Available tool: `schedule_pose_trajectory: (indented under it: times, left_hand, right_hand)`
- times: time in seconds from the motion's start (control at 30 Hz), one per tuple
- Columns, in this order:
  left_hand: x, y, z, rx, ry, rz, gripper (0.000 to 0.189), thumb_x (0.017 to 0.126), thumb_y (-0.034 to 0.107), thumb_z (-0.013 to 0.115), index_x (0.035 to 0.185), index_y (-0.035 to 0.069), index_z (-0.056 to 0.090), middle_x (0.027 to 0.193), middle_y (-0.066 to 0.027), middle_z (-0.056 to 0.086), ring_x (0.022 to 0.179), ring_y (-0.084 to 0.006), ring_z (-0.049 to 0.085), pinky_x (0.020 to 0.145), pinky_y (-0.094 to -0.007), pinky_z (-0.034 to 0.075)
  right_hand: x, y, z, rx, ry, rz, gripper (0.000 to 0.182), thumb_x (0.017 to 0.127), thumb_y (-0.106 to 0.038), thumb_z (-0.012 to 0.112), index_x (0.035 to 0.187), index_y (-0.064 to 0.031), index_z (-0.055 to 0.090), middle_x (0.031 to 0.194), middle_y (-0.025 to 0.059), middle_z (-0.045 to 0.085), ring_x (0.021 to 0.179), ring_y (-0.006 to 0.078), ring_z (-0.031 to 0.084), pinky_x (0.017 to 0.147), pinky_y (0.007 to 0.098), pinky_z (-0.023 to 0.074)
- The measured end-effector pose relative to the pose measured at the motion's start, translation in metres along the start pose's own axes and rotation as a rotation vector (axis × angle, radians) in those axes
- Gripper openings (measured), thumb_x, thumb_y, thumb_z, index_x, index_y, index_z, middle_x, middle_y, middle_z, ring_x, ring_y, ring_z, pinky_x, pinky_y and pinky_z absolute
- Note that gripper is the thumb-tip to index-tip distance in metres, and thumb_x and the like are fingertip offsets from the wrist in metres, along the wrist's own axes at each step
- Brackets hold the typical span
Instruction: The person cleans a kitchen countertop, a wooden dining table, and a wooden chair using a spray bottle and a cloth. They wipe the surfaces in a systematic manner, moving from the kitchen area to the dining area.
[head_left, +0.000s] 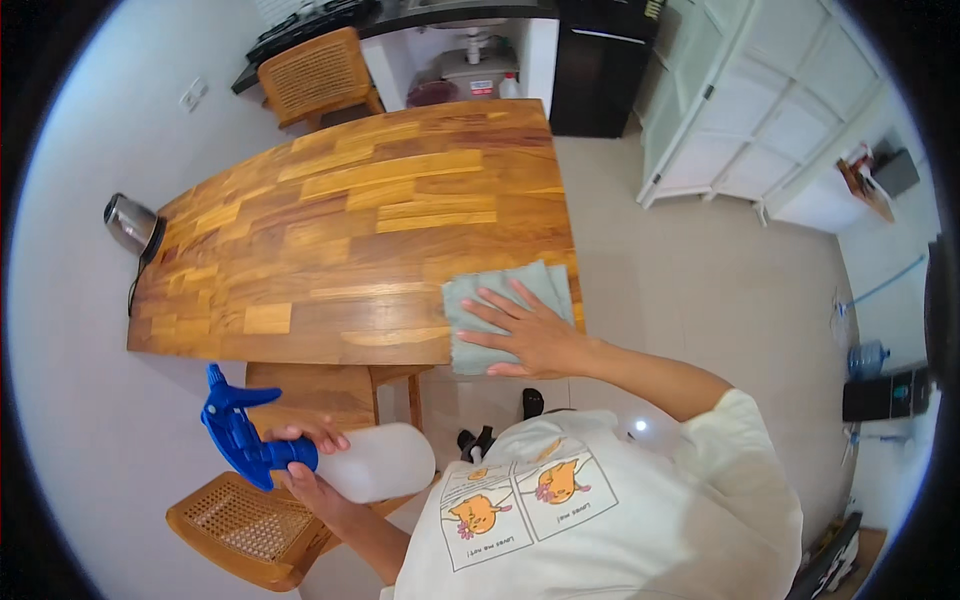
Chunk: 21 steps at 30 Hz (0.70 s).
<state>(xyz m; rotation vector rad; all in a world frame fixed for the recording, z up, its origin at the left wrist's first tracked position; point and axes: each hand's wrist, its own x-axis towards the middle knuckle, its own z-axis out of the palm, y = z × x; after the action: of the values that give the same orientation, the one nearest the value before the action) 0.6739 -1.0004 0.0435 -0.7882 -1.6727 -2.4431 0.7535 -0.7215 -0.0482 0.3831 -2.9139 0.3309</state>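
My right hand (529, 334) lies flat, fingers spread, on a folded grey-green cloth (506, 285) at the near right corner of a wooden table (360, 225). Part of the cloth hangs over the table's near edge. My left hand (311, 457) grips a spray bottle by its neck, in front of the near edge at the left. The bottle has a translucent white body (382, 461) and a blue trigger head (240, 427). Its nozzle points away from me, and my fingers are around the neck, not on the trigger.
An electric kettle (133, 225) stands at the table's left end by the wall. Wood and cane chairs stand on the near side (247, 517) and far side (319, 75). Beyond are a black counter and a small black fridge (600, 75). A white folding screen (750, 105) stands at the right.
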Motion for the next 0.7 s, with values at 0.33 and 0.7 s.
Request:
schedule_pose_trajectory:
  times: [0.33,0.7]
  left_hand:
    - [-0.022,0.019,-0.077,0.085,0.11,-0.097,0.041,0.088,0.043,0.047,0.105,0.006,0.042,0.069,-0.0059,0.046,0.063,-0.0158,0.049,0.079,-0.0361,0.036]
    - [-0.007,0.02,-0.108,-0.074,0.144,-0.119,0.039,0.088,0.04,0.049,0.105,0.005,0.042,0.071,-0.0062,0.045,0.066,-0.0169,0.048,0.082,-0.037,0.036]
  right_hand:
    - [0.191,-0.03,0.059,0.027,0.006,-0.101,0.055,0.087,-0.055,0.039,0.132,-0.0247,0.04,0.145,0.0065,0.022,0.135,0.0244,0.015,0.107,0.0523,0.0071]
    - [0.175,0.068,0.024,0.209,0.506,0.573,0.024,0.081,-0.027,0.058,0.101,-0.0145,0.064,0.108,0.009,0.058,0.104,0.0285,0.051,0.089,0.0442,0.0378]
